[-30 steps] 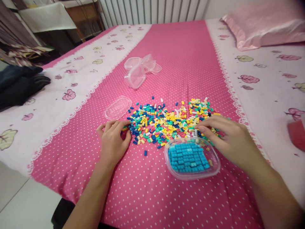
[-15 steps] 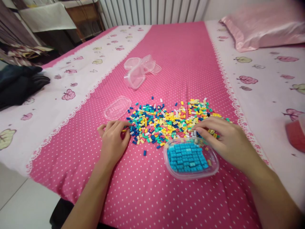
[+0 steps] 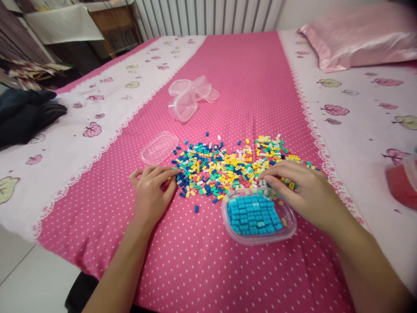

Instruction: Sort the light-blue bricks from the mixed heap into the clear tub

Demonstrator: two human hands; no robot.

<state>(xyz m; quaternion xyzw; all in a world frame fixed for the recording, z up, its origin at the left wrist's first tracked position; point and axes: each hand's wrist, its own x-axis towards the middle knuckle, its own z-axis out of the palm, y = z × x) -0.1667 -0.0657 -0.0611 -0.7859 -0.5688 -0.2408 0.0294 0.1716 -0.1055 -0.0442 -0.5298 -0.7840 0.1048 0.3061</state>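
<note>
A loose heap of small building bricks [image 3: 224,167] in yellow, blue, green, white and pink lies on the pink dotted bedspread. My left hand [image 3: 151,189] rests at its left edge, thumb and index finger bent together by the dark blue bricks; whatever they pinch is too small to tell. Over the right part of the heap is my right hand [image 3: 298,182], its thumb and fingertips pressed together; any brick between them is hidden. Just below that hand stands a clear plastic tub [image 3: 226,226], with turquoise bricks [image 3: 254,215] packed in neat rows and a few beige bricks at its right end.
A clear lid [image 3: 159,148] lies left of the heap. Farther back are several empty clear containers [image 3: 187,102]. One blue brick [image 3: 196,209] lies apart in front. A red-filled tub [image 3: 404,182] is at the right edge, a pink pillow [image 3: 361,39] behind, dark cloth [image 3: 28,115] at left.
Both hands keep nearly the same place and pose, with slight finger movement at the heap. The whole view has shifted a little.
</note>
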